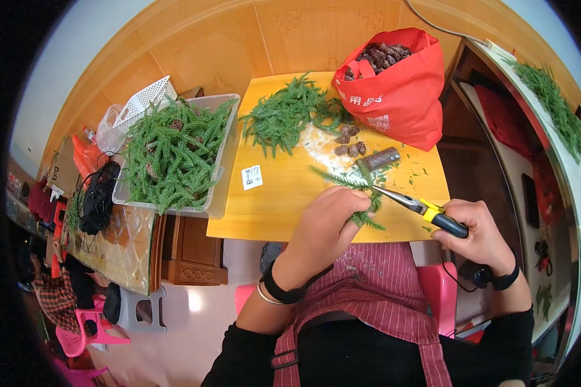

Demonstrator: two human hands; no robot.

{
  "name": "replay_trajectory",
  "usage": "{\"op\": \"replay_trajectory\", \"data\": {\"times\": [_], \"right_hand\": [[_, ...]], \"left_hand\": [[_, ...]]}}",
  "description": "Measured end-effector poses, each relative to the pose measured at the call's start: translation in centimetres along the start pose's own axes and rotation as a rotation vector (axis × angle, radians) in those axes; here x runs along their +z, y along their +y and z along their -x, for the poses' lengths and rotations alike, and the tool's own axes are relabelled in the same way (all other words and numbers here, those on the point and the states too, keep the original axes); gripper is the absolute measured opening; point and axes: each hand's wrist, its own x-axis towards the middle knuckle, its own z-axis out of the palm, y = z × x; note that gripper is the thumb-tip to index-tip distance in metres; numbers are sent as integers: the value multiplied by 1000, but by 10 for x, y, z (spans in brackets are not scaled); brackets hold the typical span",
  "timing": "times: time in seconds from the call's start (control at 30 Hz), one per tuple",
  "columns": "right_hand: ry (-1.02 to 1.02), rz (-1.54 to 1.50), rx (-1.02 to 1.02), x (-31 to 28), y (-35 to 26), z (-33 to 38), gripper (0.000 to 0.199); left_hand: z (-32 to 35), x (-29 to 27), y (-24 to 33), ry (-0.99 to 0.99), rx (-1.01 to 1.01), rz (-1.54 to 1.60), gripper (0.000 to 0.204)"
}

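My left hand (326,226) is closed around green fir-like sprigs (366,219), and one long sprig (339,179) sticks out to the upper left over the yellow table (284,193). My right hand (474,232) grips the yellow-and-black handles of a pair of pliers (419,208), whose thin jaws point left and meet the sprigs at my left fingers. A pile of green sprigs (284,116) lies at the table's far side, with a few pine cones (350,147) and a dark bundle (379,158) next to it.
A red bag (400,97) full of pine cones stands at the table's far right. A clear bin (221,148) heaped with green branches sits left of the table. A white label (252,177) lies on the tabletop. Pink stools (87,329) are at lower left.
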Motion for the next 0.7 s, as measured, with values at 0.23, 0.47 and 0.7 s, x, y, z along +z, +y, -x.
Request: {"op": "replay_trajectory", "data": {"times": [0.23, 0.47, 0.7], "right_hand": [[-38, -33, -84, -1, 12, 0, 19], [-111, -163, -134, 1, 16, -6, 21], [-116, -205, -267, 4, 18, -12, 17]], "left_hand": [[4, -2, 9, 57, -173, 445, 22], [9, -4, -3, -66, -243, 763, 26], [11, 6, -4, -100, -327, 1184, 29]]}}
